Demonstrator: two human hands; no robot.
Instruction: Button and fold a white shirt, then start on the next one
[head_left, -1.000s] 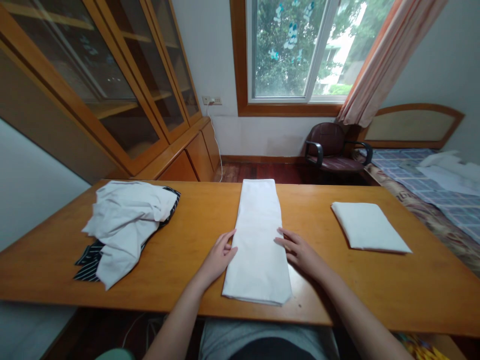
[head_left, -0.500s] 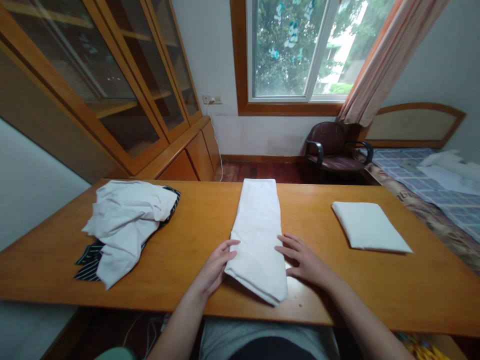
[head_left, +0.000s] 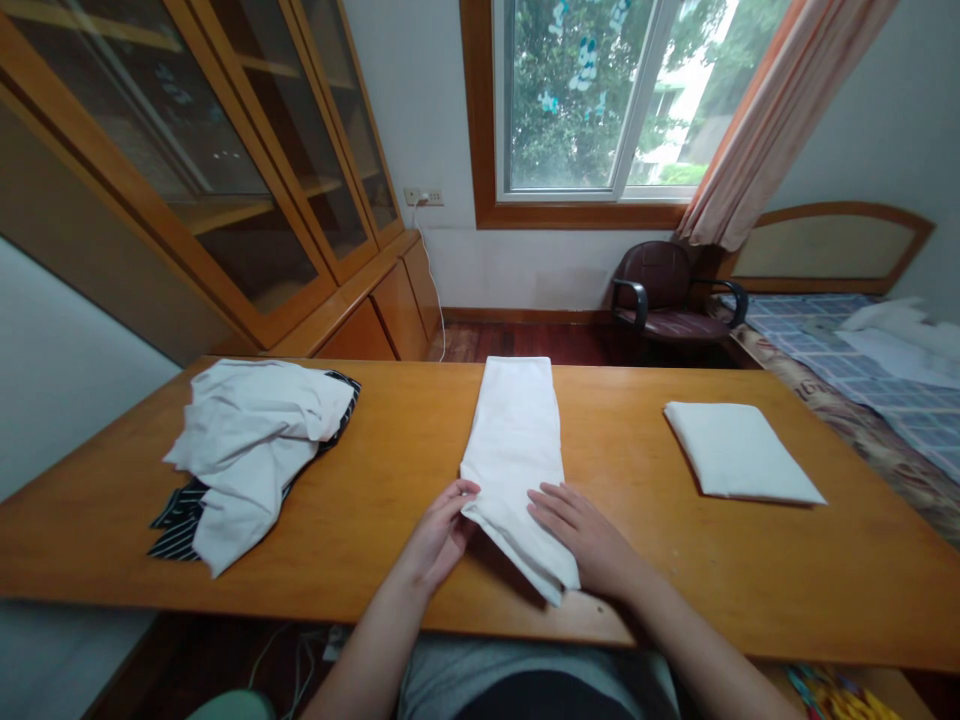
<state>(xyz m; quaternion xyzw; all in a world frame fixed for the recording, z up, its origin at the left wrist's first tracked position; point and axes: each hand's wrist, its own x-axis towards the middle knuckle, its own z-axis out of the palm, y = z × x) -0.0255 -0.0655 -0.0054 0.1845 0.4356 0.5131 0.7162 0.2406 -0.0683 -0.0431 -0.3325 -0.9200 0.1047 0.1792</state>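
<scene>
A long white folded cloth (head_left: 514, 440) lies down the middle of the wooden table (head_left: 390, 440), its near end lifted off the wood and drooping to the right. My left hand (head_left: 439, 535) grips the cloth's near left edge, fingers curled on it. My right hand (head_left: 585, 540) holds the lifted near end from the right, fingers on top of the fabric.
A heap of white and black-striped clothes (head_left: 247, 450) sits on the table's left. A neatly folded white cloth (head_left: 739, 450) lies at the right. Beyond the table are a glass-door cabinet (head_left: 225, 170), a dark armchair (head_left: 664, 295), a window and a bed (head_left: 862, 370).
The cloth's near end lay flat a second ago; both hands have closed on it and raised it, moving it away from the table's front edge.
</scene>
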